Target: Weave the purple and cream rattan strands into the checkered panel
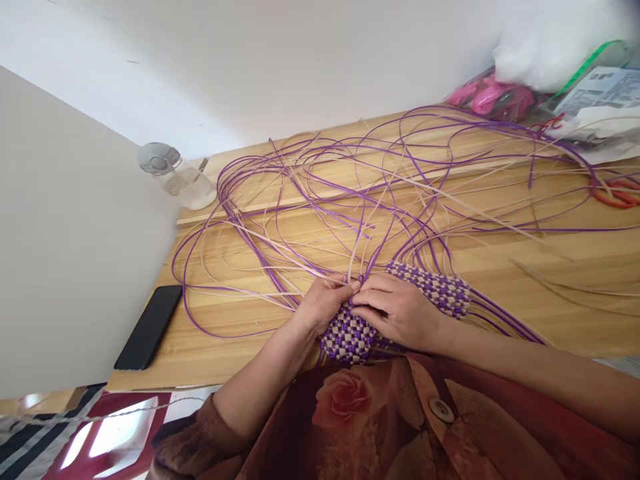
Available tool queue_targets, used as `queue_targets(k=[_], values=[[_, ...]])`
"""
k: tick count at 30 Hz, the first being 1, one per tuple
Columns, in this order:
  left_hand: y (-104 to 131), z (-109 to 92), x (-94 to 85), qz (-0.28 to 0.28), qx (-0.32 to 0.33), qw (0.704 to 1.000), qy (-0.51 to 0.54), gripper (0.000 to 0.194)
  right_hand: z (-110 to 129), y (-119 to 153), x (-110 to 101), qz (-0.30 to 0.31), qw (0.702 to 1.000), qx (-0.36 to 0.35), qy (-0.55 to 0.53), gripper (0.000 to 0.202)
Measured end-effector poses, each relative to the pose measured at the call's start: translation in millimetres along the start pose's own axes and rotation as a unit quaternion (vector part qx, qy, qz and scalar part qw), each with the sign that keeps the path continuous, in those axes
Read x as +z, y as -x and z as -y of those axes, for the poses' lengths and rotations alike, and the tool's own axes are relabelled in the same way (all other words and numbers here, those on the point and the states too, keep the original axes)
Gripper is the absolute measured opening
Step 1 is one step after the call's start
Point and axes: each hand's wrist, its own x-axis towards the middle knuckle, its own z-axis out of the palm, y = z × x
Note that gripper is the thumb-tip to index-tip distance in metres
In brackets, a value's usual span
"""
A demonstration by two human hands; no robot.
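A purple and beige woven piece (349, 335) lies at the table's near edge, against my clothing. Another part of the checkered weave (435, 287) stretches to the right behind my right hand. My left hand (325, 300) is closed at the upper edge of the weave, thumb and fingers pinching strands there. My right hand (395, 307) rests over the weave with curled fingertips meeting the left thumb at the same spot. Long loose purple strands (265, 260) and beige strands (295, 250) fan out from the weave across the table. What exactly sits between the fingertips is partly hidden.
The wooden table (240, 360) meets a white wall. A clear bottle with a grey lid (183, 177) stands at back left, and a black phone (149, 327) lies at the left edge. Orange-handled scissors (617, 195), a pink bundle (500, 99) and plastic bags (540, 50) are at right.
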Motion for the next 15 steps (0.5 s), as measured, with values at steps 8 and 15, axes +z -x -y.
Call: queue_targets(k=[8,15], values=[[5.0,7.5,-7.4,-0.031,0.061,0.995,-0.071,0.033,19.6,9.0,-4.7,0.015,0.979,-0.024,-0.200,0.002],[6.4,11.5,-7.6,-0.051,0.097,0.984,-0.141,0.036,14.8,11.4,2.4,0.008,0.965,-0.015,-0.261,0.004]])
